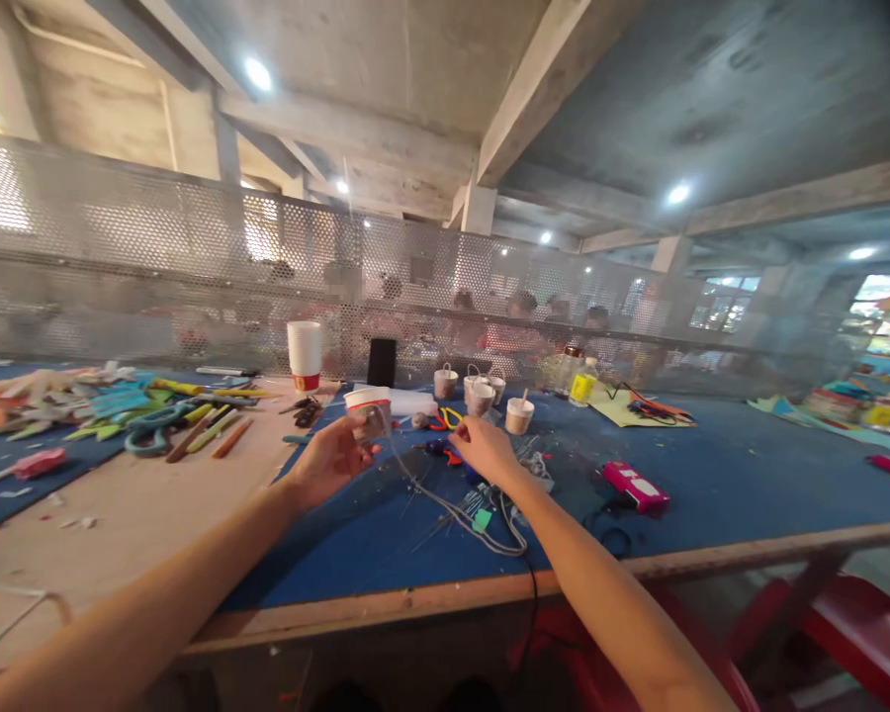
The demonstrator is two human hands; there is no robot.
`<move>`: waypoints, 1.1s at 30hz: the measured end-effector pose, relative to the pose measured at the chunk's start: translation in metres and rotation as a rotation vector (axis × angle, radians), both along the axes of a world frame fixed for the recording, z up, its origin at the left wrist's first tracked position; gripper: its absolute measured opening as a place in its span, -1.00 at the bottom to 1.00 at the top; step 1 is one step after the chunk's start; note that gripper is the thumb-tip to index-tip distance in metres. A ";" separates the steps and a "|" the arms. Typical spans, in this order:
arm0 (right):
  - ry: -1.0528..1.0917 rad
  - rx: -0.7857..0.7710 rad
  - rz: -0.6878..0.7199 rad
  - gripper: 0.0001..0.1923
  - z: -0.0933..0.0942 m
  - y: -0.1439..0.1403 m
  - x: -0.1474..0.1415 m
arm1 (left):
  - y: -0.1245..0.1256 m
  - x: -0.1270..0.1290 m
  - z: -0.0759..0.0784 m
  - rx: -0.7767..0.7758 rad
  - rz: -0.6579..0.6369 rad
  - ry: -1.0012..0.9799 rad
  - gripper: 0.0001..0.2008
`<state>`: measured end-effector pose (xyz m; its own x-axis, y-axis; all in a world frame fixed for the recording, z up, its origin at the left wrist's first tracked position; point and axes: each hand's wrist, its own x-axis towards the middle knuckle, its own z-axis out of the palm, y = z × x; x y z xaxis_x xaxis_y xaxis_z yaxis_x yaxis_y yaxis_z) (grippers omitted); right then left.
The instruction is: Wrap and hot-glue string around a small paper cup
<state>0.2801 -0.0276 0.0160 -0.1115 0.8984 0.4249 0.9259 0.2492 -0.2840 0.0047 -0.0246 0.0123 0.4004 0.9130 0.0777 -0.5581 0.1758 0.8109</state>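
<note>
My left hand (pixel 333 460) is closed around a small white paper cup (pixel 360 399) with a red band. A grey cord (pixel 422 487) hangs from beside that cup and loops across the blue table top. Fingers curled, my right hand (pixel 485 450) is over the middle of the table; whatever its fingertips hold is hidden. Just beyond it are red-and-yellow handles (pixel 451 418), perhaps of scissors. A dark blue and orange tool (pixel 439 449) lies close to its fingertips. Below it are thin clear sticks or wires (pixel 466 507) and a green scrap (pixel 482 520).
Small cups with cord handles (pixel 446 383) and a cup with a stick (pixel 519 415) stand behind. Stacked paper cups (pixel 304 351) are at back left, scissors (pixel 155 427) and craft pieces further left. On the right lies a pink device (pixel 636 488). A perforated metal screen (pixel 407 287) closes the back.
</note>
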 end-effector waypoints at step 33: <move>1.270 -0.302 0.496 -0.53 0.004 -0.010 -0.005 | -0.004 0.002 -0.001 0.007 -0.029 0.039 -0.61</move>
<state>0.2755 -0.0373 0.0196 -0.1299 0.9530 0.2736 -0.1679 0.2508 -0.9534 0.0072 -0.0283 0.0109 0.4291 0.9007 0.0675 -0.5209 0.1857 0.8332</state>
